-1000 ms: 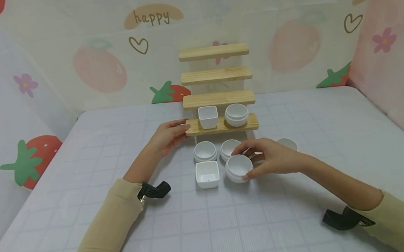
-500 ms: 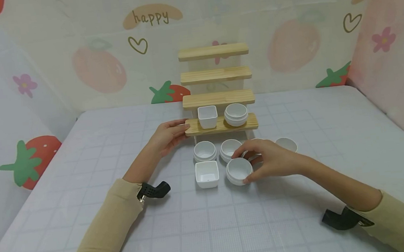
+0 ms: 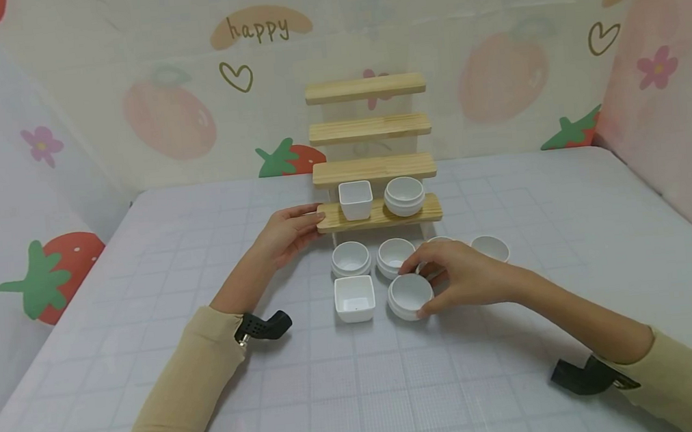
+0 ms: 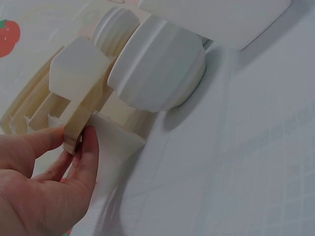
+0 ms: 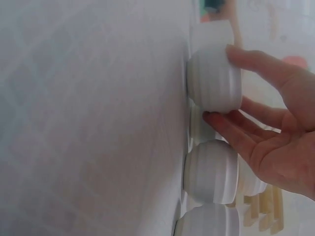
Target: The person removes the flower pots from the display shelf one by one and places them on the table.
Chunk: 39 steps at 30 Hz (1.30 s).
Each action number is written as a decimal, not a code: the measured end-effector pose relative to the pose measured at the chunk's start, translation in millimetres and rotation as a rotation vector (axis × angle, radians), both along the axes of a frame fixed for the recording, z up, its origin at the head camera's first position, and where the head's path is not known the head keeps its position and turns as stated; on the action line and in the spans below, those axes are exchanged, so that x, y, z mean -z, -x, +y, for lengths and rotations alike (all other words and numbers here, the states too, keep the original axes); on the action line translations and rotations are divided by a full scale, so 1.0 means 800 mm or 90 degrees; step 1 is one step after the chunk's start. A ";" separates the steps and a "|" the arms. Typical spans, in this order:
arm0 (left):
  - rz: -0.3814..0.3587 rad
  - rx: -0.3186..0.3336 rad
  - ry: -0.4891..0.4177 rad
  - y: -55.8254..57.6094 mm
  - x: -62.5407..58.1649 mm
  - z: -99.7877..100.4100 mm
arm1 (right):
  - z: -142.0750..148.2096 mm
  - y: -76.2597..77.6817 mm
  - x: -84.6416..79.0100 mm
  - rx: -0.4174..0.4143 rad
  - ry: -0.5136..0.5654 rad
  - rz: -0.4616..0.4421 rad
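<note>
In the head view my left hand (image 3: 289, 238) holds the left end of the lowest board of a stepped wooden display rack (image 3: 337, 225). The left wrist view shows its thumb and fingers pinching that board end (image 4: 75, 130). My right hand (image 3: 471, 275) grips a round white ribbed bowl (image 3: 411, 298) by its side, in the front row on the table. In the right wrist view, thumb and fingers span this bowl (image 5: 214, 81), its base right at the tabletop. To its left stands a square white bowl (image 3: 355, 299). Behind are round white bowls (image 3: 351, 260), partly hidden by my right hand.
On the rack's lowest board stand a square white cup (image 3: 356, 201) and a round white bowl (image 3: 405, 197). Three higher boards (image 3: 373, 170) rise behind. Another round bowl (image 3: 490, 248) sits behind my right hand. A printed cloth (image 3: 171, 121) backs the table.
My right hand has brought the round bowl slightly down and toward me, beside the square bowl. More of the bowls behind it shows. My left hand stays on the rack.
</note>
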State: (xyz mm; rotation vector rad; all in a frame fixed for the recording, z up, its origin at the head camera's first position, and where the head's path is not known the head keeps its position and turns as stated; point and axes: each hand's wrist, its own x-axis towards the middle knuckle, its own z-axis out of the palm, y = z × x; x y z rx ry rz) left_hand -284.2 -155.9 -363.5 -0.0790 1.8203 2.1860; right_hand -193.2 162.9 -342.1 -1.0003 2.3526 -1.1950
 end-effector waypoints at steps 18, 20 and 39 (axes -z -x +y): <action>0.002 0.001 0.005 0.000 0.000 0.000 | -0.002 -0.005 -0.004 0.017 -0.032 0.004; 0.001 0.001 0.007 0.000 0.000 0.000 | -0.002 -0.005 -0.004 0.015 -0.035 0.006; 0.006 -0.001 0.004 -0.001 0.001 0.001 | 0.001 -0.004 -0.009 0.004 -0.030 0.016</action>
